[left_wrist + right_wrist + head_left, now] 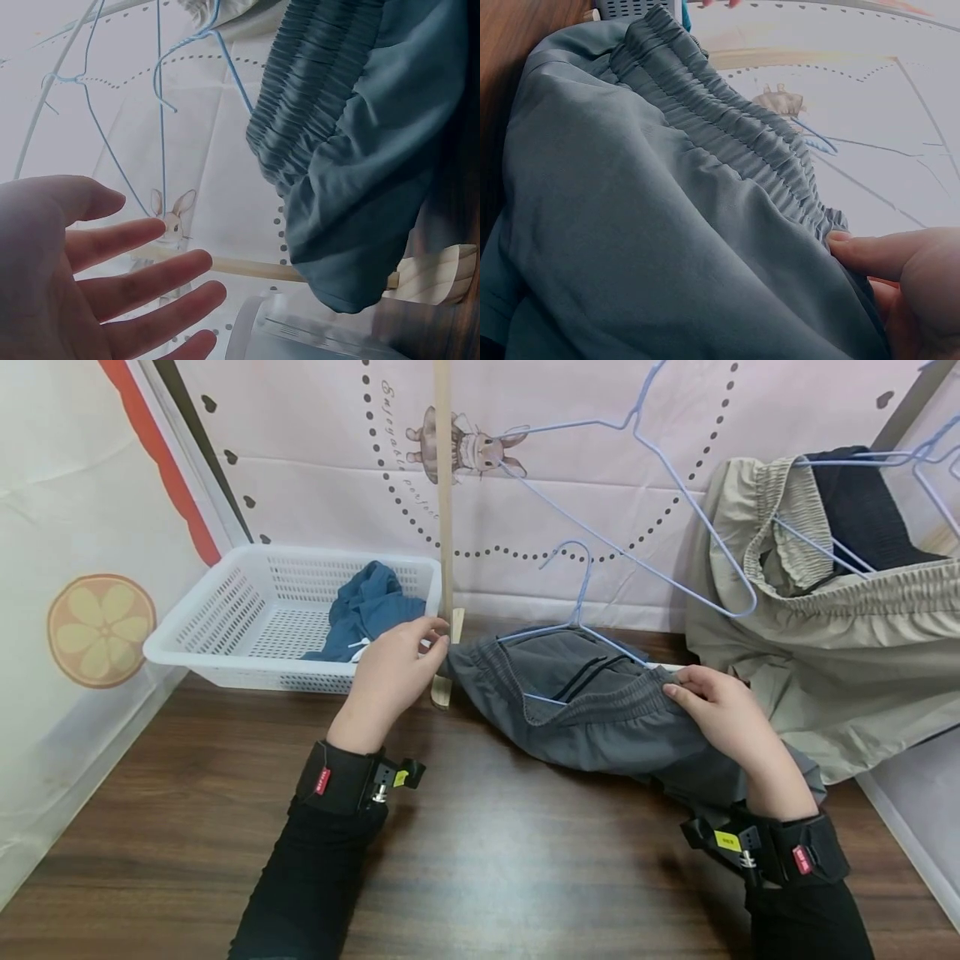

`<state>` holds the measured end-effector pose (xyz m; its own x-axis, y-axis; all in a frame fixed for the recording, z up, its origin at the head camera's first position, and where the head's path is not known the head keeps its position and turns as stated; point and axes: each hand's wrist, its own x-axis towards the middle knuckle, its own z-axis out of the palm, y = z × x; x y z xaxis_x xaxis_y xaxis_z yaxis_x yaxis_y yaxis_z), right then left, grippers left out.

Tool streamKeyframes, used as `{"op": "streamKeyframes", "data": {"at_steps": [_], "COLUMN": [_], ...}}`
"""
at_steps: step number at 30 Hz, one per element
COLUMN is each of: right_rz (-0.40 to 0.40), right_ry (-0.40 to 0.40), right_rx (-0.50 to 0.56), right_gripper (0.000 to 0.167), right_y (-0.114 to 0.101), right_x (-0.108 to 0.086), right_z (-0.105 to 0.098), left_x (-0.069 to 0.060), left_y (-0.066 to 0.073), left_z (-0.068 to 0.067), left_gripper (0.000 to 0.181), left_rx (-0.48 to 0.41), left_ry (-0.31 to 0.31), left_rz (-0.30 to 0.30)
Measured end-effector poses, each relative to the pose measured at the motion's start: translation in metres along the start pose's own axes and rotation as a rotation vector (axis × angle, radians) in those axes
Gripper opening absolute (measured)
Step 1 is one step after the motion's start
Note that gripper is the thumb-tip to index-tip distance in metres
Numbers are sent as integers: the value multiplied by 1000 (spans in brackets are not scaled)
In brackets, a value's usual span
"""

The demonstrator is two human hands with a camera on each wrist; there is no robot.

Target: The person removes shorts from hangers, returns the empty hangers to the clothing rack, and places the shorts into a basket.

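Dark grey shorts (pixel 630 739) with an elastic waistband and black drawstrings hang over a blue wire hanger (pixel 577 610), its hook pointing up. My right hand (pixel 723 710) pinches the right end of the waistband between thumb and fingers; the right wrist view shows the thumb (pixel 862 251) on the cloth. Beside the left end of the shorts is my left hand (pixel 397 668). The left wrist view shows its fingers (pixel 150 281) spread and apart from the fabric, with nothing in them.
A white basket (pixel 206 652) with blue cloth (pixel 367 610) stands at the left. A wooden post (pixel 444 485) rises beside it. Another blue hanger (pixel 697 510) hangs above, and beige shorts (pixel 862 652) hang at the right. Below is a brown wooden table (pixel 510 852).
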<state>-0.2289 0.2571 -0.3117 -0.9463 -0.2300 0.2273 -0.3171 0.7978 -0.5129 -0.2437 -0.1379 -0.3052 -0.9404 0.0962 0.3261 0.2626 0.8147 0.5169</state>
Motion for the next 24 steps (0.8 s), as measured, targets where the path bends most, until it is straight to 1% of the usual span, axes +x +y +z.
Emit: {"op": "streamKeyframes", "data": {"at_steps": [3, 5, 9, 12, 16, 18, 22, 24], "right_rz": [-17, -44, -135, -203, -273, -301, -322, -317], "right_ry": [27, 58, 149, 221, 304, 342, 404, 428], "right_rx": [-18, -41, -89, -112, -144, -160, -168, -161], "right_gripper": [25, 25, 18, 14, 13, 14, 17, 18], "right_y": [-1, -2, -4, -5, -4, -3, -2, -2], "right_x": [-2, -4, -7, -9, -11, -12, -14, -15], "right_z": [-3, -5, -8, -9, -11, -12, -14, -16], "left_x": [1, 2, 3, 3, 3, 3, 3, 4], "left_y": [-1, -2, -3, -3, -3, -2, -2, -1], "left_z": [1, 2, 3, 3, 4, 4, 5, 5], "left_gripper": [36, 37, 40, 43, 45, 46, 45, 44], "left_rx": [1, 5, 26, 30, 29, 32, 38, 41], "left_ry": [-23, -42, -79, -121, -187, -209, -228, -209], "left_rz": [1, 3, 18, 25, 37, 48, 79, 97]}}
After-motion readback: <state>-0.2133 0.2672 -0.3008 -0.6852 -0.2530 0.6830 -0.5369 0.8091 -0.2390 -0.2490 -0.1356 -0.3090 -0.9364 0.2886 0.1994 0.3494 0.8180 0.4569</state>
